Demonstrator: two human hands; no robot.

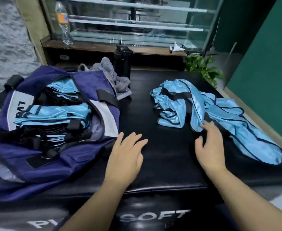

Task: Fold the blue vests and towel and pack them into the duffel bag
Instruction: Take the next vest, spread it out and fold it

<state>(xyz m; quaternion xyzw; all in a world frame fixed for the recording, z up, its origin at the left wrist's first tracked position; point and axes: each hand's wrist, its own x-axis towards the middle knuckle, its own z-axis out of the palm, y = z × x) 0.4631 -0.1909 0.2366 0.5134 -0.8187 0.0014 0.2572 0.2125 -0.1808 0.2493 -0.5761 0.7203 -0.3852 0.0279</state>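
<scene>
Loose vests (203,110) lie right of both empty, spread hands; right hand (208,147) nearer, fingertips at the pile's edge, left hand (125,154) flat on the counter (167,114).

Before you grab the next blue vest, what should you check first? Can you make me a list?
1. Both hands free: left hand and right hand hold nothing, fingers spread. Ok.
2. Vests left to fold: a crumpled pile of blue vests lies on the black mat. Ok.
3. Right hand near the pile: its fingertips are at the pile's near edge; whether they touch, cannot tell.
4. Duffel bag open: unzipped, folded vests stacked inside. Ok.
5. Room left in the bag: cannot tell.
6. Towel packed: the grey towel lies unfolded behind the bag. Not ok.
</scene>
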